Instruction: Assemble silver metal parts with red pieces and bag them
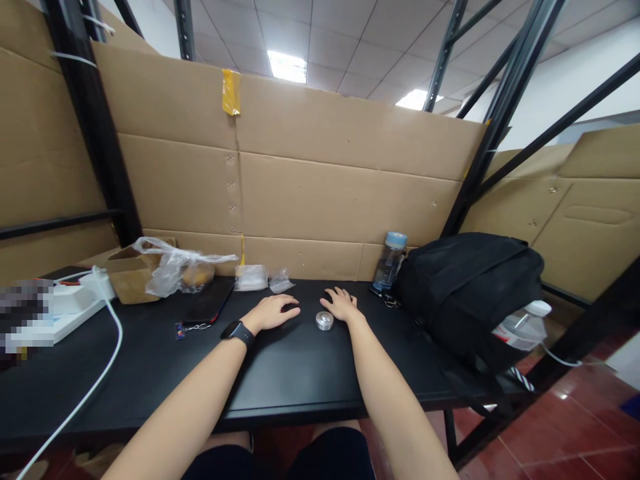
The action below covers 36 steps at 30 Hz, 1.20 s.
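Between my two hands a small round silvery object (324, 321), like a little tin or a roll of tape, lies on the black tabletop (295, 373). To its left is my left hand (273, 313), palm down with the fingers stretched out and a dark smartwatch on the wrist. A dark patch shows between its thumb and fingers; whether that is a thing or shadow I cannot tell. My right hand (341, 305) rests flat with spread fingers just right of the silvery object, its thumb close to it. Neither hand appears to hold anything.
On the right stand a black backpack (470, 293) with a plastic bottle (523, 327) and a blue-capped water bottle (390, 261). Left are a black phone-like slab (207, 303), a plastic bag (175, 270), clear packets (251, 277) and a white cable (117, 333). Cardboard (300, 200) walls the back.
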Available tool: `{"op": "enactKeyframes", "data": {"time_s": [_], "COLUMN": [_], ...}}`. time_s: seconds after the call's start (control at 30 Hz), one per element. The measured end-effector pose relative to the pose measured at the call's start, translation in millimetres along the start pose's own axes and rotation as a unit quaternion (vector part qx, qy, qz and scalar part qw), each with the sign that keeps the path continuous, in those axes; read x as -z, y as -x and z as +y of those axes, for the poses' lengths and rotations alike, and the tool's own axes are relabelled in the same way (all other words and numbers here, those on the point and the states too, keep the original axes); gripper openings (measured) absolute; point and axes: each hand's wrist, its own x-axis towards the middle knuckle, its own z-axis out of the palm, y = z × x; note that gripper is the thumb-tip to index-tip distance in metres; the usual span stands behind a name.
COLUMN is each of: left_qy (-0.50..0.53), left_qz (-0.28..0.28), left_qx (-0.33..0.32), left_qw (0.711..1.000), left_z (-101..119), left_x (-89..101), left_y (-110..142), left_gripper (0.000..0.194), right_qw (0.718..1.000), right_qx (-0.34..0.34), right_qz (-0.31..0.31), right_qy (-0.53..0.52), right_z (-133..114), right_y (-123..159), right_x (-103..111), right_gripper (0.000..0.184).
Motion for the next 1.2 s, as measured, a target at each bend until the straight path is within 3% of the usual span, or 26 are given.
{"op": "enactKeyframes", "data": {"time_s": [0.27,0.67,1.2], "left_qy": [-0.057,-0.096,-0.102], "left_qz": [-0.052,-0.011,-0.009], "left_qx": [0.058,0.063,0.057], "left_qw": [0.995,0.993,0.993], "left_z": [14.4,18.8,11.0], "left_x": [-8.5,-20.1,-26.7], "left_y": [8.9,13.4,10.7], "left_gripper": [0.066,0.058,0.065], "right_qw": [0.999,0.998,0.996], "right_qx": [0.029,0.007,0.011], "right_qz": [0.036,0.058,0.086], "right_qy": [0.01,0.014,-0.001], "right_z": [3.4,10.6,9.6], "right_y": [14.1,49.8,51.6], "right_x": [-2.1,-7.4,-3.4], "right_gripper": [0.056,0.053,0.05]}}
